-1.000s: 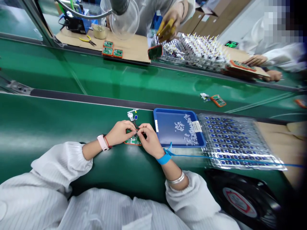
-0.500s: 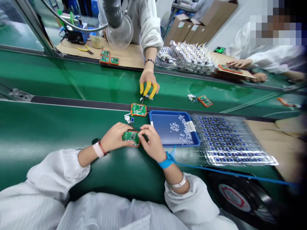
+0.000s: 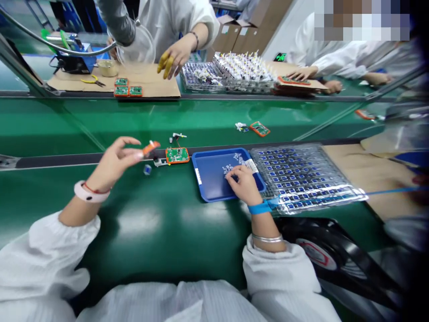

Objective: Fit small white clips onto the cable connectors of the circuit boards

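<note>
Up at the left, my left hand (image 3: 115,165) pinches an orange-framed circuit board (image 3: 150,148) between thumb and fingers. The board is tilted, so mostly its orange edge shows. A small blue part (image 3: 147,169) and a white connector (image 3: 160,163) are close below it. My right hand (image 3: 246,183) is over the blue tray (image 3: 214,197), its fingertips pinched at the small white pieces (image 3: 229,170). Whatever is between those fingertips is too small to make out. Another green circuit board in an orange frame (image 3: 177,155) lies flat left of the tray, with wires and white parts beside it.
Clear plastic trays of blue parts (image 3: 295,179) stand right of the blue tray. A black reel (image 3: 318,255) sits near my right forearm. Across the green belt (image 3: 201,112) lies one more board (image 3: 260,129). A co-worker's hand (image 3: 177,56) with yellow-covered fingers hovers over the far bench.
My left hand has raised the circuit board and carried it left, tilting it. My right hand has left the board for the blue tray. The co-worker's hand has drawn back to the far bench.
</note>
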Available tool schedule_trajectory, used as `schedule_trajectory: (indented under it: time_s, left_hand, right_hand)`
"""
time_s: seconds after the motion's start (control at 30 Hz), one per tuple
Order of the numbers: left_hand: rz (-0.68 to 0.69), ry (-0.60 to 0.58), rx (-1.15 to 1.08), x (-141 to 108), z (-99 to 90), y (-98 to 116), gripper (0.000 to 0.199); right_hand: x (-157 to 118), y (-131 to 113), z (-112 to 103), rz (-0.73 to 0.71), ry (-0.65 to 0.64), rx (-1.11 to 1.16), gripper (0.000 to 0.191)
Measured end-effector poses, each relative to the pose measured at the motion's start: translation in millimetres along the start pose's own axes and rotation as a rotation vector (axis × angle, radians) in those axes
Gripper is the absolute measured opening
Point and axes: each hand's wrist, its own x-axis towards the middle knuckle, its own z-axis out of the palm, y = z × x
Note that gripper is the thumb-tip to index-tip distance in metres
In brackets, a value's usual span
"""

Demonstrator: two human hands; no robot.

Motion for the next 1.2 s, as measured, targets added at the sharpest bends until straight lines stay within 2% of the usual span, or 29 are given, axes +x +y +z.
schedule_trajectory:
  time_s: [0.07, 0.13, 0.2, 0.27, 0.4, 0.47, 0.53, 0.57, 0.63, 0.7, 0.73, 0.83, 0.97, 1.1, 1.2]
  left_hand:
    - [0.125, 0.202, 0.047, 30, -9.6, 3, 0.044]
    - [0.274, 0.384, 0.195, 62, -11.8, 0, 0.049]
    - [0.334, 0.476, 0.440, 89, -8.8, -11, 0.055]
    - [0.281, 0.440, 0.667, 110, -4.6, -29, 0.058]
    - [0.181, 0.275, 0.820, 124, -0.1, -66, 0.055]
    - [0.163, 0.229, 0.889, 118, 4.6, -73, 0.053]
    - [0.237, 0.177, 0.899, 105, 15.7, -71, 0.050]
    - [0.306, 0.121, 0.877, 97, 23.8, -67, 0.050]
    - [0.441, -0.068, 0.833, 81, 42.8, -59, 0.056]
    - [0.498, -0.219, 0.837, 68, 60.8, -53, 0.064]
    - [0.498, -0.249, 0.850, 63, 67.6, -51, 0.066]
    - [0.466, -0.234, 0.891, 58, 77.1, -50, 0.062]
    - [0.448, -0.188, 0.939, 50, 72.2, -47, 0.059]
    - [0.414, -0.172, 0.860, 17, 66.0, -47, 0.060]
    - [0.392, -0.243, 0.762, -19, 64.1, -47, 0.055]
  right_hand:
    - [1, -1, 0, 0.001, -0.005, -0.001, 0.011]
    - [1, 0, 0, -0.004, -0.012, -0.003, 0.011]
    - [1, 1, -1, -0.015, -0.023, 0.000, 0.011]
    - [1, 3, -2, -0.028, -0.036, 0.001, 0.011]
    - [0, 6, -1, -0.062, -0.045, -0.021, 0.013]
    - [0, 7, 0, -0.083, -0.043, -0.033, 0.014]
    - [-2, 7, 1, -0.092, -0.034, -0.040, 0.015]
    - [-2, 8, 1, -0.090, -0.029, -0.042, 0.015]
    - [-3, 6, 2, -0.080, -0.014, -0.045, 0.014]
    - [-2, 2, 2, -0.075, 0.012, -0.040, 0.013]
    - [-2, -1, 2, -0.077, 0.029, -0.032, 0.012]
    - [0, -18, 2, -0.093, 0.075, 0.015, 0.012]
    - [-1, -56, 5, -0.128, 0.077, 0.117, 0.011]
    - [-11, -104, 16, -0.172, -0.045, 0.305, 0.010]
    - [-22, -131, 31, -0.183, -0.193, 0.446, 0.010]
